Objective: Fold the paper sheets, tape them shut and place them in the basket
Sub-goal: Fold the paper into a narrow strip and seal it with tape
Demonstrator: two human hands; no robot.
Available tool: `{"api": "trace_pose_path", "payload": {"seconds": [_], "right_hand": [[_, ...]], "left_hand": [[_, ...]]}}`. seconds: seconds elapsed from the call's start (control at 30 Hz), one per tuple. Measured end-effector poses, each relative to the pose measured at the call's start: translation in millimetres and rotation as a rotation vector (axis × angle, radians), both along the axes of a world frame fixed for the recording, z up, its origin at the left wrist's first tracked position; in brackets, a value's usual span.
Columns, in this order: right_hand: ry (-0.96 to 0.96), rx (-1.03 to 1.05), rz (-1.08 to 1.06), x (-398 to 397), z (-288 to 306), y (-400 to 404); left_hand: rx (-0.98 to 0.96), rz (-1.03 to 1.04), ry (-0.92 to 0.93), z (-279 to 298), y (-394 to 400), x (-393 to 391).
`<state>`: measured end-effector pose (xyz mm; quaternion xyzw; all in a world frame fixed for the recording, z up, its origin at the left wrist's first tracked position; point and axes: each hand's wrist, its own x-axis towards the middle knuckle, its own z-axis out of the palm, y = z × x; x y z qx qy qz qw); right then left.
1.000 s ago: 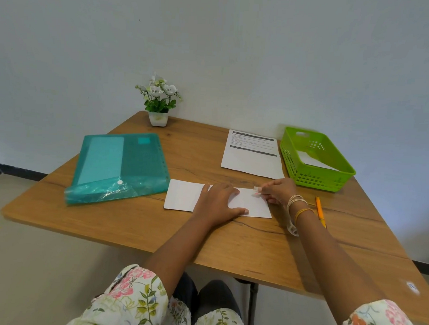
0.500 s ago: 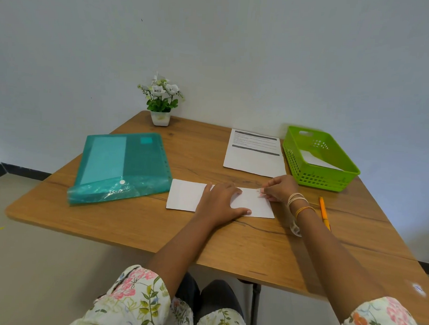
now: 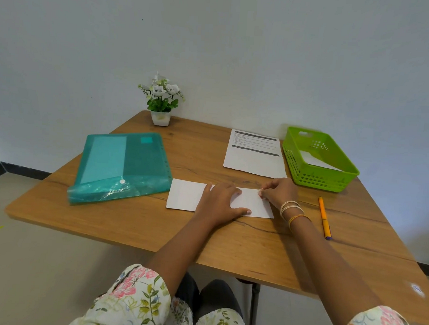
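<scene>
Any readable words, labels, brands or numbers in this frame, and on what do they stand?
None can be read.
Printed sheet: dark header bars and lines of text, too small and blurred.
Teal folder: label patch, blank or unreadable.
Orange pen: no readable marking.

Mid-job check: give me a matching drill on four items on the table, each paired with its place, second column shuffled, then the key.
Things:
1. folded paper
2. green basket
3. orange pen
4. teal folder

Places:
A. lying outside the right wrist
B. far right of the table, white paper inside
C. left side of the table
D. under the left hand, near edge of the table

Pairs: 1-D, 2-B, 3-A, 4-C
</scene>
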<state>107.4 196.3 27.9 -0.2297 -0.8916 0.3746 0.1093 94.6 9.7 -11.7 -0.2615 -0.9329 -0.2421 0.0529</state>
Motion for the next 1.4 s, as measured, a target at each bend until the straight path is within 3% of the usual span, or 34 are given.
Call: {"api": "trace_pose_path", "payload": {"seconds": [0.37,0.73,0.83,0.97,1.23,1.4], "right_hand": [[0.028,0.062,0.066,6.4,-5.2,5.0],[-0.304,0.075,0.251,4.7,17.3,16.2],[-0.183,-0.058,0.158,5.4,15.4,16.4],[-0.034,-0.017,0.097,9.1,1.7,7.4],[-0.175,0.015,0.17,4.3,7.9,5.2],[-0.207,-0.096,0.21,7.3,13.0,16.3]], "left_hand": [[-0.006,0.001,-0.001,-0.9,0.8,-1.1],[-0.013,0.001,-0.009,2.2,-1.1,0.5],[-0.004,-0.005,-0.004,1.4,-0.7,0.4],[0.005,0.0,0.003,0.2,-0.7,0.5],[0.018,-0.002,-0.007,0.3,-0.6,0.4],[0.017,-0.003,-0.002,1.0,-1.5,0.4]]}}
